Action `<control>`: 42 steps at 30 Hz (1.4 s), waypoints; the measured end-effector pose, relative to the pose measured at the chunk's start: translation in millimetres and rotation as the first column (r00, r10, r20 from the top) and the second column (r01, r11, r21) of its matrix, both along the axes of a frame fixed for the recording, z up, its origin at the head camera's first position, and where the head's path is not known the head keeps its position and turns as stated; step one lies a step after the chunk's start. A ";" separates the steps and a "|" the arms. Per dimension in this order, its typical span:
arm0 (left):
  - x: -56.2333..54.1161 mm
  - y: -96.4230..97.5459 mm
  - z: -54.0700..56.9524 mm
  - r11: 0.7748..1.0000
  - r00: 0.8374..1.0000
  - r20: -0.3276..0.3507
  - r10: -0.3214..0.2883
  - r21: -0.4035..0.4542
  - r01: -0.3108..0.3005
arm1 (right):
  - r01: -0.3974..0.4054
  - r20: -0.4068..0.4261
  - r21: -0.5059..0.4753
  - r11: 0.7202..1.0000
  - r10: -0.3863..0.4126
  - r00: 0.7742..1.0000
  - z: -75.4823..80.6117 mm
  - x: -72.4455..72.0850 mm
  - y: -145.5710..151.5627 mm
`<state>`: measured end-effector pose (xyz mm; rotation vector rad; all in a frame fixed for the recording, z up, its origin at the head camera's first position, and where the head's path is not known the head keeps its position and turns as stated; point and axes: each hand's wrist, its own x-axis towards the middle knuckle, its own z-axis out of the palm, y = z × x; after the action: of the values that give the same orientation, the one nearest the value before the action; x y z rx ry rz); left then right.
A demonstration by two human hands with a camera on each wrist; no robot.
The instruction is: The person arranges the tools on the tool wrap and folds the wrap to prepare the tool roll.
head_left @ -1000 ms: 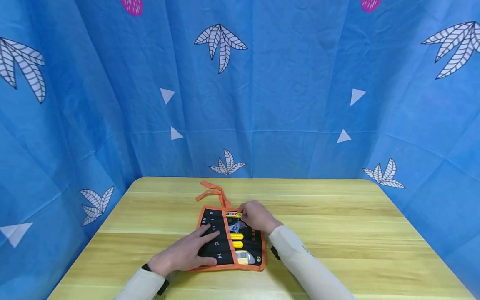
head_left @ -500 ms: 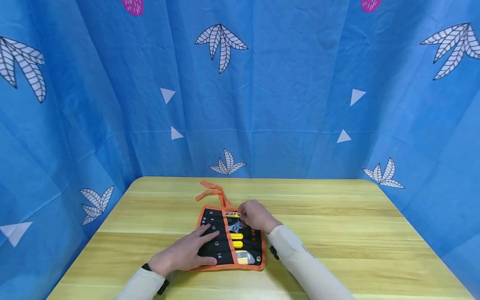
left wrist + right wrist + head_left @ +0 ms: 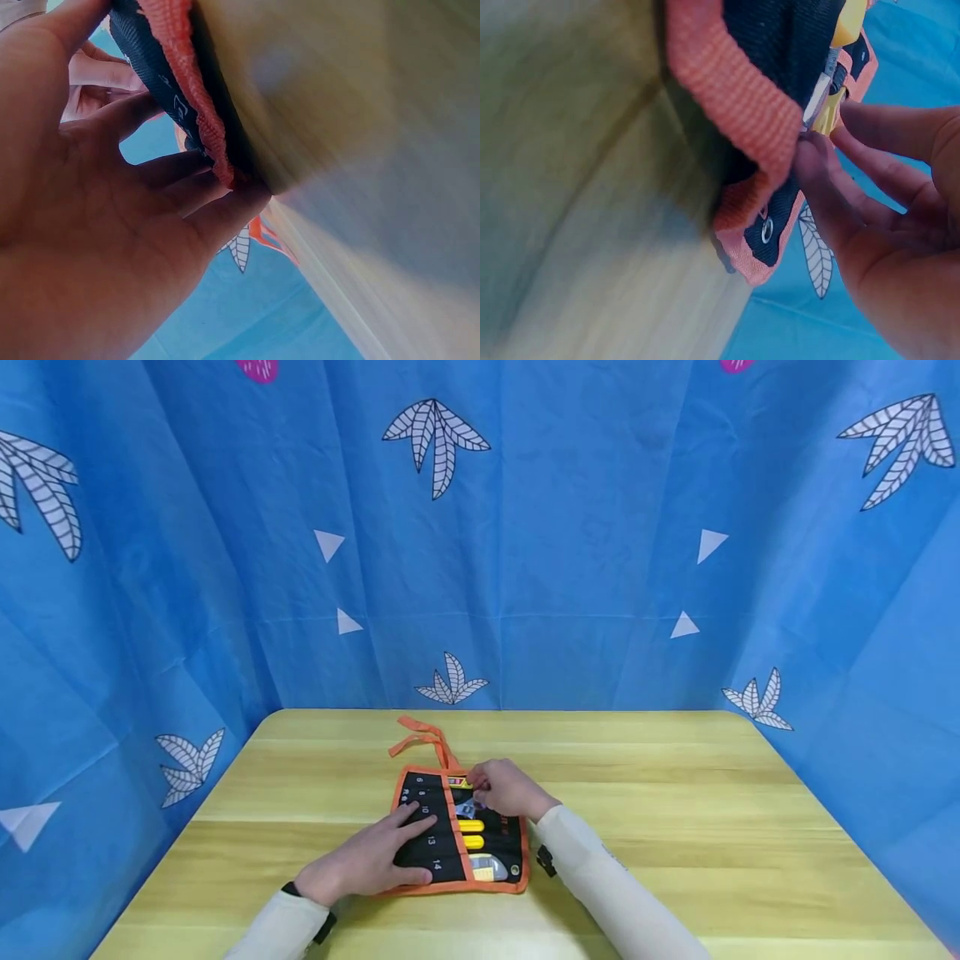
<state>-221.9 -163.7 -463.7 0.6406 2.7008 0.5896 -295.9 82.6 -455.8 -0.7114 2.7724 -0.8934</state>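
A black tool roll [image 3: 415,855] with orange trim and numbered pockets lies unrolled on the wooden table. My left hand [image 3: 360,862] rests on its left part, fingers spread. At the roll's far edge my right hand [image 3: 508,787] pinches the outer end of a slim yellow tool [image 3: 457,782] with a printed label, seated in the top pocket; its kind is unclear. The right wrist view shows its yellow end [image 3: 829,112] between thumb and finger. Below it sit an adjustable wrench [image 3: 468,810], two yellow handles [image 3: 472,825] and a grey-and-yellow utility knife [image 3: 488,867].
Orange tie straps [image 3: 428,737] trail from the roll's far edge toward the back. The pale wooden table [image 3: 675,827] extends to both sides, and a blue patterned curtain [image 3: 570,543] hangs around its back and sides.
My right fingers have shifted slightly left, toward the pocket edge, and less of the yellow tool shows. My left hand stays on the roll. The head view has tilted a little.
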 end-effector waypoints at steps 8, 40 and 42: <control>0.9 1.0 2.3 1.000 1.000 0.005 0.000 -0.012 0.000 | 0.047 -0.004 0.051 0.998 -0.047 0.999 0.3 1.9 -3.9; 1.9 -6.8 13.3 0.999 0.999 -0.046 -0.009 -0.054 0.007 | -0.073 -0.133 0.090 0.993 0.085 0.988 2.9 36.9 27.8; 2.6 -6.1 17.4 0.998 0.998 -0.068 -0.018 -0.057 0.014 | -0.072 -0.157 0.095 0.993 0.086 0.984 3.9 42.9 33.6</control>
<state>-219.3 -169.8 -446.3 0.6790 2.7620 0.4934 -253.0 116.2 -451.9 -0.9087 2.8781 -0.7216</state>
